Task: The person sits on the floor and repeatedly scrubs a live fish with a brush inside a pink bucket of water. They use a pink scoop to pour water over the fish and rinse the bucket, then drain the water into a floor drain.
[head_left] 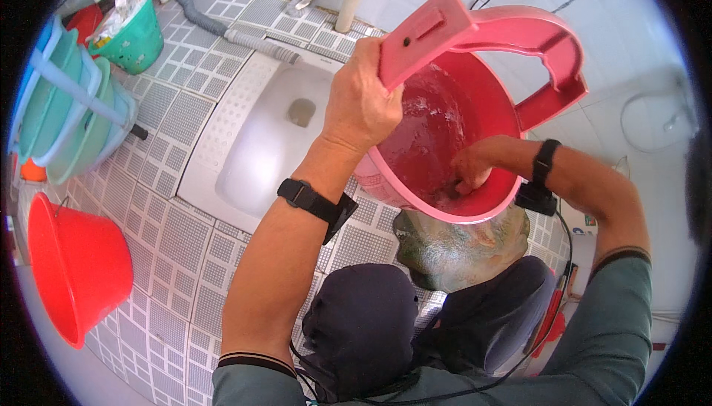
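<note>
A pink plastic bucket [437, 206] is tilted in front of me, with rippling water [426, 120] inside it. Its broad pink handle [512, 17] arches over the far side. At the left end of that handle, my left hand [365, 98] is closed round the bucket's edge. My right hand [475, 165] reaches into the bucket near its lower right wall, at the water. Its fingers are curled together, and a small dark patch shows at the fingertips; what they hold, if anything, I cannot make out.
A white squat toilet [200, 161] is set in the tiled floor at left, with a grey hose [245, 39] behind it. A red bucket [81, 272], stacked basins [74, 102] and a green bin [137, 39] stand farther left. A wet greenish-brown mat [460, 250] lies below the pink bucket.
</note>
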A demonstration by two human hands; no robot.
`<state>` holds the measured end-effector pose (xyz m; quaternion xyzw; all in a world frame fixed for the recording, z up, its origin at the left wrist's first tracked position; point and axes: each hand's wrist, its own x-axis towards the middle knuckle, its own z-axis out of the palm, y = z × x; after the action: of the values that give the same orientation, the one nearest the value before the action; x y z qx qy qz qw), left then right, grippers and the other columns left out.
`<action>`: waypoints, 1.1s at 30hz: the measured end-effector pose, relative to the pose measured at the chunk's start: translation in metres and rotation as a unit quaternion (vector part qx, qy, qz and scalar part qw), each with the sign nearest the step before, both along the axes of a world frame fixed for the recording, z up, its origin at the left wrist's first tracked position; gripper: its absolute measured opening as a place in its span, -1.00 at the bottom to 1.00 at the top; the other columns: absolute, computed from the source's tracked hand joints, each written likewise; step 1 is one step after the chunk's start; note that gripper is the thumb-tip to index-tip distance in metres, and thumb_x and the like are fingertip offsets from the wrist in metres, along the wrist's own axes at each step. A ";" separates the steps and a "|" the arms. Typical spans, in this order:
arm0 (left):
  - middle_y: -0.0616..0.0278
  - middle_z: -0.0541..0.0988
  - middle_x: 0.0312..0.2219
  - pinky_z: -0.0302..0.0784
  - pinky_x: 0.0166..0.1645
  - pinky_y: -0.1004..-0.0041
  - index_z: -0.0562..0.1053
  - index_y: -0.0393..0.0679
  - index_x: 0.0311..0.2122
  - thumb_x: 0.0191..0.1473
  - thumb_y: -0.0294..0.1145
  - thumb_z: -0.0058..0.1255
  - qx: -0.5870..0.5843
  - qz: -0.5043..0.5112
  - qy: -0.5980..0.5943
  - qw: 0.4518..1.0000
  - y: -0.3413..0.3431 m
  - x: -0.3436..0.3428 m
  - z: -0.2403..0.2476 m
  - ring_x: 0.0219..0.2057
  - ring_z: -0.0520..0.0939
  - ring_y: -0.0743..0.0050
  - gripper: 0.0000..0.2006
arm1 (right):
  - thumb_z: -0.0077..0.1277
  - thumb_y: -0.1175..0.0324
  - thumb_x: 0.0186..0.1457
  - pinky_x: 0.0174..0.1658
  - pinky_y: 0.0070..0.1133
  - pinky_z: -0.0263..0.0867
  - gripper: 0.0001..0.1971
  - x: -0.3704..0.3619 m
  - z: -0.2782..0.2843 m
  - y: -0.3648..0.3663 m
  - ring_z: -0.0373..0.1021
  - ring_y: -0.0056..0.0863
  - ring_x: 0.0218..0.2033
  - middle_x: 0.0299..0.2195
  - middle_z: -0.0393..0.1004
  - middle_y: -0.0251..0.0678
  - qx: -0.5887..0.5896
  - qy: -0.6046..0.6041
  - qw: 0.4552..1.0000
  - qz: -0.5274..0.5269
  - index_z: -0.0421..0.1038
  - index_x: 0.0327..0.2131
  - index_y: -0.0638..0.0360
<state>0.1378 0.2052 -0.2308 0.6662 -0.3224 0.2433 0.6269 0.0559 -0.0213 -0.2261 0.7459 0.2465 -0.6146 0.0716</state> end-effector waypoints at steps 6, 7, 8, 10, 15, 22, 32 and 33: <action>-0.17 0.51 -0.42 0.44 -0.27 0.14 0.32 -0.29 -0.13 0.11 -0.36 0.02 0.011 0.018 0.016 1.000 0.002 -0.003 0.001 -0.40 0.55 -0.20 -0.71 | -0.11 0.29 0.11 -0.24 -0.33 0.33 -0.63 -0.061 0.070 0.008 0.41 -0.11 -0.40 -0.42 0.45 0.05 0.235 -0.201 0.900 -0.306 0.40 -0.02 0.17; -0.16 0.51 -0.41 0.44 -0.27 0.15 0.33 -0.30 -0.14 0.13 -0.34 0.01 0.017 0.024 0.021 0.999 0.003 -0.001 0.001 -0.39 0.56 -0.15 -0.72 | -0.07 0.26 0.09 -0.24 -0.27 0.34 -0.60 -0.073 0.075 0.006 0.42 0.03 -0.34 -0.38 0.46 0.10 0.220 -0.270 0.883 -0.315 0.40 -0.01 0.19; -0.15 0.51 -0.41 0.44 -0.27 0.17 0.33 -0.30 -0.15 0.14 -0.32 0.00 0.024 0.030 0.026 0.999 0.003 0.000 0.001 -0.39 0.56 -0.11 -0.72 | -0.07 0.26 0.09 -0.24 -0.27 0.34 -0.60 -0.086 0.074 0.003 0.42 0.03 -0.34 -0.38 0.46 0.10 0.224 -0.276 0.878 -0.322 0.40 -0.01 0.19; -0.19 0.51 -0.44 0.44 -0.31 0.07 0.31 -0.25 -0.17 0.11 -0.39 0.00 0.035 0.028 0.011 0.999 0.003 0.001 0.000 -0.40 0.54 -0.32 -0.76 | -0.02 0.26 0.06 -0.27 -0.30 0.36 -0.61 -0.109 0.067 -0.003 0.40 -0.01 -0.38 -0.40 0.43 0.03 0.223 -0.507 0.791 -0.262 0.44 -0.02 0.15; -0.12 0.49 -0.45 0.43 -0.28 0.13 0.32 -0.26 -0.19 0.15 -0.29 -0.03 0.043 0.037 -0.006 0.998 -0.005 0.003 -0.001 -0.42 0.52 -0.20 -0.75 | 0.09 0.25 -0.04 -0.33 -0.34 0.37 -0.67 -0.134 0.050 -0.018 0.43 -0.13 -0.40 -0.44 0.41 -0.08 0.309 -0.574 0.716 -0.252 0.52 -0.21 0.22; 0.04 0.50 -0.41 0.47 -0.24 0.25 0.30 -0.23 -0.18 0.12 -0.34 0.00 0.081 0.012 0.080 0.993 0.007 0.003 -0.006 -0.40 0.55 0.20 -0.76 | 0.11 0.32 -0.08 -0.35 -0.34 0.37 -0.75 -0.129 0.030 -0.025 0.42 -0.11 -0.45 -0.49 0.41 -0.13 0.336 -0.601 0.690 -0.223 0.52 -0.33 0.27; 0.19 0.56 -0.40 0.51 -0.23 0.41 0.33 -0.29 -0.14 0.03 -0.44 0.14 0.240 0.015 0.204 0.949 0.021 0.004 0.019 -0.37 0.58 0.40 -0.68 | -0.03 0.35 0.17 -0.21 -0.49 0.33 -0.70 -0.163 0.039 -0.058 0.40 -0.45 -0.29 -0.30 0.48 -0.22 0.533 -0.513 0.493 -0.457 0.45 -0.06 0.25; 0.21 0.55 -0.40 0.50 -0.25 0.43 0.34 -0.28 -0.14 0.02 -0.47 0.16 0.216 -0.010 0.224 0.950 0.024 0.005 0.026 -0.38 0.58 0.41 -0.68 | -0.06 0.34 0.19 -0.17 -0.53 0.32 -0.66 -0.171 0.039 -0.064 0.39 -0.49 -0.27 -0.29 0.47 -0.22 0.548 -0.563 0.442 -0.433 0.42 0.02 0.20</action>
<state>0.1423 0.2292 -0.2049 0.8199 -0.2251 0.0061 0.5264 -0.1149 -0.0851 -0.1870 0.8217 0.0820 0.2520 -0.5046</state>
